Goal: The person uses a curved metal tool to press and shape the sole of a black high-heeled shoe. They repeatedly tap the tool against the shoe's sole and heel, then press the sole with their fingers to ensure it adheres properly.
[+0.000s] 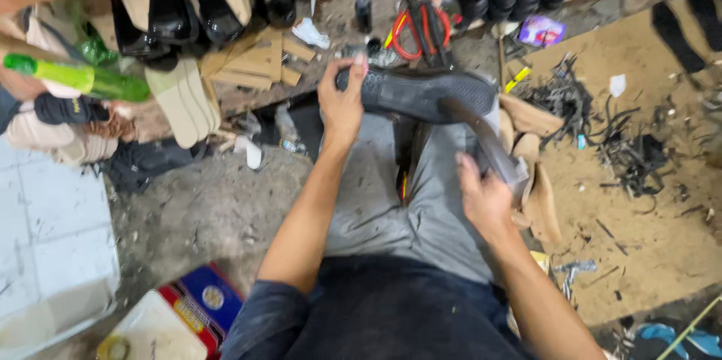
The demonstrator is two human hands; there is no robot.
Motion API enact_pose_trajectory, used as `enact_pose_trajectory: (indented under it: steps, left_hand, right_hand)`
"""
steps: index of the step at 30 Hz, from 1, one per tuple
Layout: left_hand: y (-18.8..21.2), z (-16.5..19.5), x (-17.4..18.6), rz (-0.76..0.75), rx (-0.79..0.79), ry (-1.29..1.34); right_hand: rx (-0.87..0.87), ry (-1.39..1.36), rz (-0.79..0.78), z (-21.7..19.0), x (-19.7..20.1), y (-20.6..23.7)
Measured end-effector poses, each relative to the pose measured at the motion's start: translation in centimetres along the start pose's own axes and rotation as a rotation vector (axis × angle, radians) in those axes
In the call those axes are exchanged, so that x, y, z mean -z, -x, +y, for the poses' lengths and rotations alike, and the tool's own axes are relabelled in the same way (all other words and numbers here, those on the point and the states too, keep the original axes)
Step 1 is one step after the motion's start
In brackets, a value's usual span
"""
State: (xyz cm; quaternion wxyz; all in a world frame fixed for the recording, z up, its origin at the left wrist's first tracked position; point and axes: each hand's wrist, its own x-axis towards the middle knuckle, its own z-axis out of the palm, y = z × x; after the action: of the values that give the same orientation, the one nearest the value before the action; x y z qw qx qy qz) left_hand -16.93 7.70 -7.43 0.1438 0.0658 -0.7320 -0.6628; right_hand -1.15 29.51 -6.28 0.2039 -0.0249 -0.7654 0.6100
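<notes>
A black shoe sole [429,93] lies bottom-up across my knees, over grey trousers [391,194]. My left hand [342,100] grips its left end, thumb and fingers wrapped round the edge. My right hand [485,198] is closed on the handle of a hammer [481,138], blurred with motion, its dark head resting against the right half of the sole.
Red-handled scissors [417,29] hang beyond the sole. Black shoes [180,6] and tan insoles [180,100] crowd the upper left, beside a green bottle [83,78]. Black scraps [602,127] litter a brown board at right. A blue and red tin [207,303] sits at lower left.
</notes>
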Motion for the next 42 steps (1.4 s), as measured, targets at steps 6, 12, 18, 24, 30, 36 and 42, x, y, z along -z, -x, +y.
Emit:
enact_pose_trajectory:
  steps: [6, 12, 18, 24, 30, 36, 42]
  left_hand:
    - [-0.1, -0.1, 0.2, -0.036, -0.090, 0.066]
    - [-0.2, -0.5, 0.3, -0.022, 0.180, 0.086]
    - [-0.4, -1.2, 0.3, -0.017, -0.035, 0.045]
    - [-0.4, -0.5, 0.0, -0.019, 0.213, 0.059]
    - [0.0, 0.2, 0.2, -0.053, -0.037, 0.131]
    - [-0.5, -0.1, 0.7, -0.169, 0.154, 0.286]
    - [-0.3, -1.1, -0.8, -0.079, 0.018, 0.122]
  right_hand:
    - [0.003, -0.332, 0.165, -1.0, 1.4, -0.7]
    - [-0.285, 0.197, 0.017, -2.0, 2.3, -2.1]
    - [0.115, -0.322, 0.262, 0.2, 3.4, -1.2]
    - [-0.163, -0.009, 0.136, 1.3, 5.5, -1.1]
    - [-0.251, 0.092, 0.069, 0.0, 4.5, -1.1]
    - [-0.260, 0.237, -0.093, -3.8, 6.5, -4.9]
    - [0.312, -0.586, 0.190, -9.7, 6.3, -4.9]
